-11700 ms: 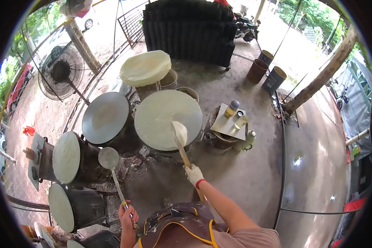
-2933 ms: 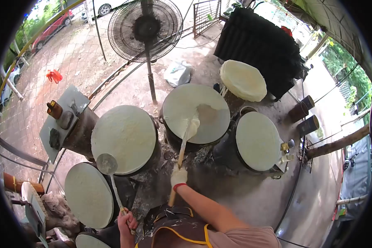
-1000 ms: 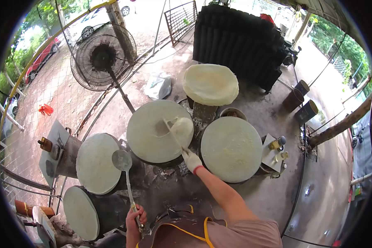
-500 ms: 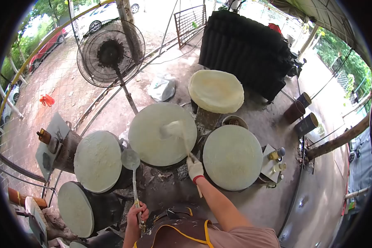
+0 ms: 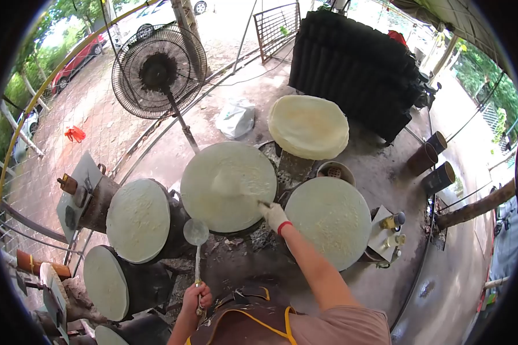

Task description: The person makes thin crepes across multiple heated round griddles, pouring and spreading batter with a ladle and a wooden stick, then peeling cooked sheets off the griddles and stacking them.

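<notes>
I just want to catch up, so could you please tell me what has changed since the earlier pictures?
The right hand moved its spreader leftward from the right griddle to the middle griddle, earlier bare, now coated with pale batter. It still holds the spreader, as the left hand does the ladle.

Ladle [image 5: 196, 232] in left grip [image 5: 197, 298], paddle [image 5: 263, 203] in gloved right grip [image 5: 275, 216].

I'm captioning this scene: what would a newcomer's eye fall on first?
Probably the large, round, pale-coated griddle at the centre, with the white-gloved right hand at its lower right edge. Beyond it, to the right, sits a stack of pale round sheets, before a black ridged block. A dark wire-caged pedestal fan stands at upper left.
</notes>
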### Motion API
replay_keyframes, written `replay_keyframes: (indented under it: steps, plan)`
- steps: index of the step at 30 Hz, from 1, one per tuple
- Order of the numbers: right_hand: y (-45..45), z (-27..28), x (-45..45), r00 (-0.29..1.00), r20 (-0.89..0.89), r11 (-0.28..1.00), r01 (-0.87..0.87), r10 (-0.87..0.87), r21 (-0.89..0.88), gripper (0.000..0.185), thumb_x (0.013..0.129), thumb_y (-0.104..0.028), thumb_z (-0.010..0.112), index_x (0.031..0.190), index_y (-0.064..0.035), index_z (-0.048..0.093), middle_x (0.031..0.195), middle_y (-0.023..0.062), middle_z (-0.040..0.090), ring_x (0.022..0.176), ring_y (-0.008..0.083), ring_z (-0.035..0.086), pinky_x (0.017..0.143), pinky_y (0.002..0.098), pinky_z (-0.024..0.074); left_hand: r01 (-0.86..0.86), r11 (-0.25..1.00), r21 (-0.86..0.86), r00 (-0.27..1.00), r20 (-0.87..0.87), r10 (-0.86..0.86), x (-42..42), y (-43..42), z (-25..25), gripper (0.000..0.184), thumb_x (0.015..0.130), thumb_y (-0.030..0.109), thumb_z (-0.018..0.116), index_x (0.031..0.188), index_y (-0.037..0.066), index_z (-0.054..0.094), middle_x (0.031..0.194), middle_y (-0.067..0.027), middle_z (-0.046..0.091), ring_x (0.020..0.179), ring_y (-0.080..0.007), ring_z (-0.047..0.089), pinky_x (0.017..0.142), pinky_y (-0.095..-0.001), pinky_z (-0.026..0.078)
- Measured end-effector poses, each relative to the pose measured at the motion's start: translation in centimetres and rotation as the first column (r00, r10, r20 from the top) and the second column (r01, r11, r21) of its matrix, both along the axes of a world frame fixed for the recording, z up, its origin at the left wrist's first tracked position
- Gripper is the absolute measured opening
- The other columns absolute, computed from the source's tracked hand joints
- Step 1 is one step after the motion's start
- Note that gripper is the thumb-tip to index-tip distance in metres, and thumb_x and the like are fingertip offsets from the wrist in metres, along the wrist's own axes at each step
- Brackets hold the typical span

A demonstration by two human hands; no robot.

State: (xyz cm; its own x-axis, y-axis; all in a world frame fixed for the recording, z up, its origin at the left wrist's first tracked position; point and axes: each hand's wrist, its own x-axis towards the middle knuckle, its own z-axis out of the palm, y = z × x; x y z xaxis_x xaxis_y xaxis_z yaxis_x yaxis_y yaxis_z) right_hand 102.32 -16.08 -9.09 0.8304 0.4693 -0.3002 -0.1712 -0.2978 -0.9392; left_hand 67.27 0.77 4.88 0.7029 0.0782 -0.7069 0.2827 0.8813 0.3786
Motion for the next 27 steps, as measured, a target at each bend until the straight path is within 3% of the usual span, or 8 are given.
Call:
replay_keyframes:
  steps: [3,6,11,14,17,20,23,27]
  plan:
    - [1.4,-2.2,0.4,0.986,0.125,0.992,0.099,-0.108,0.076,0.037,0.087,-0.030,0.056,0.112,-0.0039,0.061,0.064,-0.0010,0.051,0.054,0.0057,0.043,0.045,0.0218,0.0324,0.056,0.985,0.162,0.998,-0.038,-0.050,2.2,0.8,-0.3,0.013,0.087,0.009,0.048,0.077,0.007,0.039,0.056,-0.0019,0.037,0.038,-0.0104,0.036,0.032,-0.0258,0.028]
    - [-2.4,5.4,-3.7,0.929,-0.363,0.997,-0.074,0.074,0.013,0.037,0.087,-0.032,0.056,0.112,-0.0061,0.060,0.063,0.0000,0.050,0.053,0.0081,0.045,0.044,0.0226,0.0334,0.115,0.922,0.370,0.985,-0.159,-0.059,6.2,0.8,1.3,0.011,0.085,0.008,0.049,0.079,0.007,0.040,0.056,-0.0023,0.038,0.037,-0.0113,0.038,0.032,-0.0268,0.029]
    - [-3.8,-0.7,-12.4,0.715,-0.558,0.828,0.554,-0.421,0.084,0.032,0.087,-0.035,0.057,0.108,-0.0116,0.062,0.063,-0.0018,0.049,0.049,0.0088,0.045,0.041,0.0244,0.0350,0.259,0.693,0.673,0.963,-0.234,-0.133,11.1,0.0,-1.5,0.011,0.081,0.007,0.051,0.084,0.004,0.040,0.057,-0.0045,0.042,0.037,-0.0153,0.042,0.032,-0.0310,0.033]
    - [0.6,-0.3,-16.6,0.710,-0.608,0.907,0.418,-0.355,-0.042,0.027,0.088,-0.031,0.058,0.108,-0.0136,0.063,0.065,-0.0023,0.052,0.047,0.0085,0.046,0.040,0.0236,0.0356,0.237,0.688,0.686,0.964,-0.255,-0.077,13.2,-2.6,-2.1,0.011,0.080,0.008,0.050,0.084,0.003,0.041,0.055,-0.0042,0.042,0.036,-0.0162,0.042,0.032,-0.0311,0.034]
    - [1.7,0.5,-16.1,0.769,-0.603,0.957,0.288,-0.212,0.030,0.023,0.089,-0.034,0.055,0.098,-0.0133,0.060,0.058,0.0011,0.050,0.041,0.0102,0.043,0.036,0.0246,0.0309,0.219,0.757,0.616,0.971,-0.210,-0.111,13.9,-2.3,-2.4,0.008,0.082,0.009,0.050,0.085,0.005,0.043,0.054,-0.0025,0.039,0.034,-0.0132,0.038,0.030,-0.0265,0.029]
    - [-0.7,5.7,-14.2,0.806,-0.572,0.930,0.311,-0.150,0.194,0.023,0.090,-0.031,0.053,0.106,-0.0150,0.060,0.059,0.0006,0.050,0.042,0.0095,0.043,0.037,0.0244,0.0313,0.026,0.999,0.023,0.976,0.215,-0.030,10.1,2.1,1.1,0.007,0.086,0.010,0.049,0.088,0.005,0.044,0.057,-0.0020,0.038,0.036,-0.0096,0.033,0.031,-0.0232,0.027]
    - [-1.0,5.8,-12.3,0.722,-0.605,0.807,0.552,-0.337,0.209,0.032,0.090,-0.026,0.055,0.121,-0.0170,0.056,0.065,-0.0005,0.053,0.045,0.0068,0.044,0.040,0.0225,0.0358,0.024,0.995,0.101,0.965,0.257,-0.050,5.7,1.3,5.6,0.006,0.088,0.006,0.048,0.084,0.007,0.042,0.061,-0.0002,0.038,0.039,-0.0063,0.033,0.032,-0.0211,0.026]
    - [0.5,-3.1,-12.2,0.991,-0.077,0.985,0.119,-0.110,0.125,0.031,0.089,-0.018,0.058,0.119,-0.0099,0.057,0.072,-0.0039,0.055,0.054,0.0026,0.043,0.046,0.0179,0.0351,-0.034,0.999,0.027,0.972,0.233,0.027,6.4,0.3,7.4,0.010,0.089,0.008,0.047,0.081,0.007,0.041,0.061,0.0012,0.037,0.041,-0.0041,0.033,0.034,-0.0182,0.027]
